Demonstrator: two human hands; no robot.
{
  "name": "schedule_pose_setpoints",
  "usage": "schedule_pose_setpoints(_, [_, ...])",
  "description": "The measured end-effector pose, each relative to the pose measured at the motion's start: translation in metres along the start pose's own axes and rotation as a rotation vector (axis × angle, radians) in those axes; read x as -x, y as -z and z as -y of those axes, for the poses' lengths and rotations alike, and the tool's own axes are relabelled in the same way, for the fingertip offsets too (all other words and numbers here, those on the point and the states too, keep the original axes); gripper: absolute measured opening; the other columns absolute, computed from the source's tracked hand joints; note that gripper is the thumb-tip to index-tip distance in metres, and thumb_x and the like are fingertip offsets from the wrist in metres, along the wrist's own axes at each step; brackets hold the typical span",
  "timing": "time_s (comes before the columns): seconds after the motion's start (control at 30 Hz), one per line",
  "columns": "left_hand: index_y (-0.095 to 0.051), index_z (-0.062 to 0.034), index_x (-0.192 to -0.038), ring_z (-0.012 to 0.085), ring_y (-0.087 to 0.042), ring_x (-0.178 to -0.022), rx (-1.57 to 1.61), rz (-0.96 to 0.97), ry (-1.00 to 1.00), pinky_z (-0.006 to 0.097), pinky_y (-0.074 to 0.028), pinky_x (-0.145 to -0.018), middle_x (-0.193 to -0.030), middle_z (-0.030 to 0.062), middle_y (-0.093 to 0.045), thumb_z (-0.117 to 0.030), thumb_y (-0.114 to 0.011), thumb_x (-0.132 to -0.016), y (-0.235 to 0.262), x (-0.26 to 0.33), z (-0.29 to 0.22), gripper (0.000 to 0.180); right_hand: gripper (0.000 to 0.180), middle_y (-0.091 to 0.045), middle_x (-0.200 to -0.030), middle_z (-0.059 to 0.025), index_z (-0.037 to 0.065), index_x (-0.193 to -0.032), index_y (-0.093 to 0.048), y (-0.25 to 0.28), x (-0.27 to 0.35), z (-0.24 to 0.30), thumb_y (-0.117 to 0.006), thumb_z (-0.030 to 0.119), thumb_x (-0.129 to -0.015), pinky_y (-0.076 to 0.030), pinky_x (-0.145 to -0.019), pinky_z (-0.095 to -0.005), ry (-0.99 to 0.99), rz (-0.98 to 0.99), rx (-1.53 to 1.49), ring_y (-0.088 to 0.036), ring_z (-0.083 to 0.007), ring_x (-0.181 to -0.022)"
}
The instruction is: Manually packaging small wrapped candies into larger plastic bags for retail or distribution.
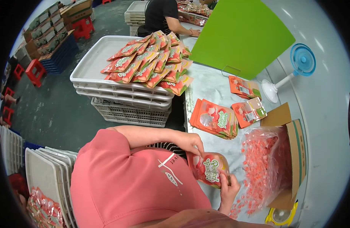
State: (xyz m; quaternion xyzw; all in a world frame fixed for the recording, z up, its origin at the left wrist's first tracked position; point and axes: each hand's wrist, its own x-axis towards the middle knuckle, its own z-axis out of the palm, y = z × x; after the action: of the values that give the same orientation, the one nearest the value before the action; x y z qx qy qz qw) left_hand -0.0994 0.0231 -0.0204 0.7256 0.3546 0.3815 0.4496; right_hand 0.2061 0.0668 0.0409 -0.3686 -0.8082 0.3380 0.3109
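Pouch (210, 166): between both hands at the near edge of the table (213, 85), just in front of the person; printed face up; long axis hard to tell at this tilt; mouth not visible
Left hand (190, 143): fingers bent, nearly closed; tips pinch the pouch's upper edge
Right hand (229, 190): thumb over the printed face, fingers curled behind; closed on the lower right side
Pouch to hands: slants down and right from left hand to right hand; each holds an opposite side
Sweets (255, 171): pink; just right of the right hand, the nearer one; spilling from a clear bag (277, 182) in a carton (298, 155)
Stack (212, 119): flat pouches beyond the pouch; left hand nearer
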Motion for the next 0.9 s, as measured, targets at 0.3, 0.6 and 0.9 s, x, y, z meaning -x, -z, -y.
schedule_pose_setpoints(0.3, [-0.069, 0.0017, -0.103, 0.0060, -0.062, -0.076, 0.081, -0.215, 0.140, 0.026, -0.053, -0.068, -0.081, 0.0031, -0.069, -0.021, -0.063, -0.099, 0.022, 0.008, -0.012, 0.024, 0.018, -0.048, -0.056, 0.0026, 0.002, -0.083, -0.060, -0.002, -0.011, 0.003, -0.058, 0.008, -0.099, -0.029, -0.042, -0.0198, -0.004, -0.151, -0.212, -0.041, -0.0028, -0.045])
schedule_pose_setpoints(0.6, [-0.070, 0.0007, -0.110, 0.0065, -0.058, -0.085, -0.334, -1.047, 0.128, 0.027, -0.049, -0.075, -0.088, -0.0018, -0.063, -0.023, -0.064, -0.096, 0.157, 0.122, -0.106, 0.028, 0.017, -0.045, -0.058, 0.0023, 0.004, -0.092, -0.060, -0.042, -0.050, -0.016, -0.056, 0.018, -0.102, -0.028, -0.043, -0.0200, -0.316, -0.205, -0.548, -0.037, -0.0049, -0.047])
schedule_pose_setpoints(0.9, [-0.072, -0.0062, -0.113, 0.0057, -0.059, -0.078, -0.237, -1.496, 0.271, 0.021, -0.045, -0.066, -0.087, -0.0025, -0.067, -0.031, -0.067, -0.091, 0.351, 0.411, -0.033, 0.034, 0.016, -0.056, -0.066, 0.0000, 0.002, -0.092, -0.065, -0.118, -0.075, -0.027, -0.060, 0.016, -0.099, -0.035, -0.050, -0.0201, -0.520, 0.252, -0.584, -0.045, -0.0061, -0.054])
